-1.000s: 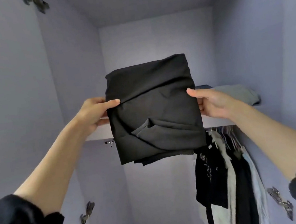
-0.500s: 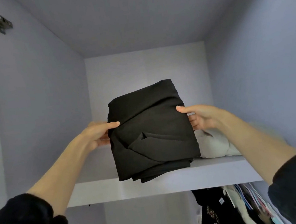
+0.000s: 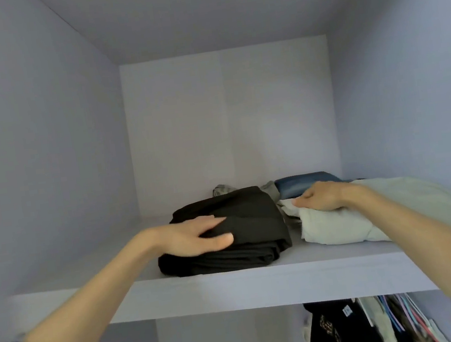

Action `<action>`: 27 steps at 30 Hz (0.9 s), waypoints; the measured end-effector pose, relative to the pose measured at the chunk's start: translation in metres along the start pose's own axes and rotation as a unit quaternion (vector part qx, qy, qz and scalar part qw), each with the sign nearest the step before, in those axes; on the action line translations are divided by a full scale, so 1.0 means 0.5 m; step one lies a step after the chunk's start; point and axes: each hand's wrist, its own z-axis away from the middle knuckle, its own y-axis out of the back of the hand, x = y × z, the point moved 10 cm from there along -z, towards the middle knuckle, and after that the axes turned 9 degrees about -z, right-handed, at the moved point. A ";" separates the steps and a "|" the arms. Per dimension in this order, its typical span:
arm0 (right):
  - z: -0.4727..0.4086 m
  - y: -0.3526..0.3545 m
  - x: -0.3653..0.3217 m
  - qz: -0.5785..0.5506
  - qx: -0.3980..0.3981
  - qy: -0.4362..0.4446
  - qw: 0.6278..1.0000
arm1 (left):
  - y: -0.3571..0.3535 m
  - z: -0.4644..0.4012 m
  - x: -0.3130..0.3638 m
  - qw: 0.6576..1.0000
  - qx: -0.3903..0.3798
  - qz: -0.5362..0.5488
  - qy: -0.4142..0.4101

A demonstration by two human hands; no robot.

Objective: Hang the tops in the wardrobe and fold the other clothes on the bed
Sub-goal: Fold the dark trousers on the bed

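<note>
In the middle of the frame, my left hand (image 3: pixel 196 239) lies relaxed on the folded black garment (image 3: pixel 243 226) on the shelf (image 3: pixel 262 283); my right hand (image 3: pixel 319 197), fingers curled, rests on the pale garment (image 3: pixel 382 216).

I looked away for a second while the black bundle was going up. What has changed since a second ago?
The folded black garment went from held up in both hands to lying on the wardrobe shelf. The right hand let go and now rests on the pale folded garment beside it. The left hand stays on the black one.
</note>
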 end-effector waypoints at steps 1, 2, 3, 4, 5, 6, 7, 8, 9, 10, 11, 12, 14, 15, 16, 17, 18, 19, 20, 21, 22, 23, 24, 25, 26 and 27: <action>-0.004 -0.009 0.015 -0.006 -0.009 -0.009 1.000 | -0.010 -0.017 -0.008 0.998 0.010 -0.061 0.014; -0.006 -0.015 0.022 -0.019 -0.011 -0.009 1.000 | -0.011 -0.031 -0.013 0.994 0.025 -0.098 0.033; -0.008 -0.021 0.026 -0.034 -0.011 -0.006 0.999 | -0.010 -0.047 -0.021 0.992 0.039 -0.107 0.047; -0.012 -0.022 0.034 -0.051 -0.006 -0.005 0.999 | -0.005 -0.068 -0.017 0.992 0.054 -0.107 0.045; -0.019 -0.028 0.042 -0.067 -0.005 -0.001 0.998 | -0.005 -0.089 -0.017 0.992 0.063 -0.103 0.042; -0.024 -0.035 0.045 -0.085 -0.007 0.004 0.996 | -0.006 -0.111 -0.018 0.992 0.070 -0.099 0.043; -0.027 -0.043 0.048 -0.097 -0.010 0.011 0.995 | -0.009 -0.136 -0.021 0.991 0.075 -0.099 0.048; -0.031 -0.050 0.052 -0.098 -0.011 0.013 0.995 | -0.012 -0.162 -0.021 0.989 0.080 -0.109 0.054; -0.036 -0.055 0.058 -0.093 -0.009 0.011 0.996 | -0.014 -0.185 -0.022 0.987 0.085 -0.122 0.063; -0.039 -0.061 0.061 -0.082 -0.004 0.008 0.997 | -0.019 -0.201 -0.029 0.985 0.089 -0.132 0.073; -0.043 -0.055 0.068 -0.070 0.007 0.003 0.998 | -0.016 -0.220 -0.028 0.982 0.095 -0.141 0.077; -0.043 -0.053 0.069 -0.057 0.014 0.002 0.998 | -0.016 -0.230 -0.033 0.981 0.099 -0.147 0.081; -0.039 -0.044 0.067 -0.053 0.029 0.002 0.998 | -0.014 -0.234 -0.038 0.977 0.102 -0.162 0.090; -0.032 -0.039 0.065 -0.056 0.041 0.006 0.998 | -0.014 -0.227 -0.036 0.976 0.105 -0.167 0.095; -0.026 -0.031 0.061 -0.057 0.062 0.015 0.996 | -0.015 -0.219 -0.035 0.975 0.114 -0.163 0.100; -0.018 -0.015 0.055 -0.058 0.087 0.028 0.994 | -0.009 -0.211 -0.031 0.975 0.122 -0.152 0.103; 0.006 -0.012 0.055 -0.056 0.108 0.034 0.992 | -0.018 -0.191 -0.022 0.978 0.122 -0.135 0.099; 0.020 0.002 0.049 -0.055 0.128 0.046 0.989 | -0.009 -0.177 -0.010 0.980 0.122 -0.125 0.096; 0.053 -0.002 0.049 -0.053 0.138 0.053 0.988 | -0.020 -0.147 0.005 0.984 0.103 -0.118 0.086; 0.086 0.002 0.045 -0.057 0.149 0.062 0.985 | -0.018 -0.121 0.023 0.987 0.096 -0.103 0.073; 0.121 0.001 0.047 -0.063 0.161 0.076 0.982 | -0.015 -0.092 0.045 0.990 0.105 -0.078 0.051; 0.145 0.007 0.041 -0.083 0.174 0.094 0.977 | 0.000 -0.069 0.068 0.991 0.125 -0.044 0.021; 0.194 0.006 0.050 -0.109 0.190 0.095 0.971 | -0.003 -0.031 0.101 0.989 0.145 0.016 -0.018; 0.235 0.009 0.054 -0.138 0.208 0.096 0.964 | 0.003 0.004 0.133 0.978 0.181 0.091 -0.053; 0.279 0.008 0.063 -0.162 0.229 0.094 0.955 | 0.000 0.040 0.165 0.958 0.218 0.163 -0.088; 0.330 0.001 0.075 -0.187 0.246 0.086 0.947 | -0.011 0.073 0.197 0.935 0.250 0.221 -0.120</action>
